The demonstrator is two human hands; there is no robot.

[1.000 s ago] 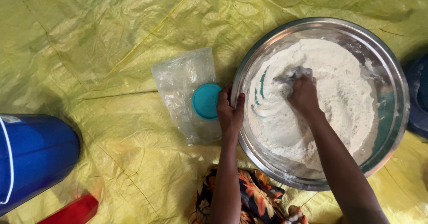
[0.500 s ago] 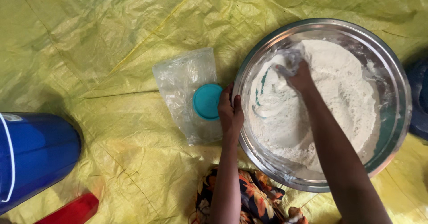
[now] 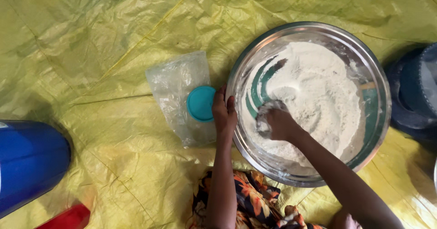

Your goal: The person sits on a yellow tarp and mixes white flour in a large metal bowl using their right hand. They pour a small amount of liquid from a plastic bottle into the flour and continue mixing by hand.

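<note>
Centrally, the left hand (image 3: 224,115) grips the steel bowl (image 3: 382,92) rim; the right hand (image 3: 276,123) clenches flour (image 3: 318,92) beside a clear bag (image 3: 175,85).

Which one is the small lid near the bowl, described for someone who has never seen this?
Start at the big round steel bowl of white flour on the yellow plastic sheet. Just outside its left rim, beside the left hand, lies a clear crumpled plastic bag. The small round teal plastic lid rests on that bag, the only flat teal disc there.
</note>
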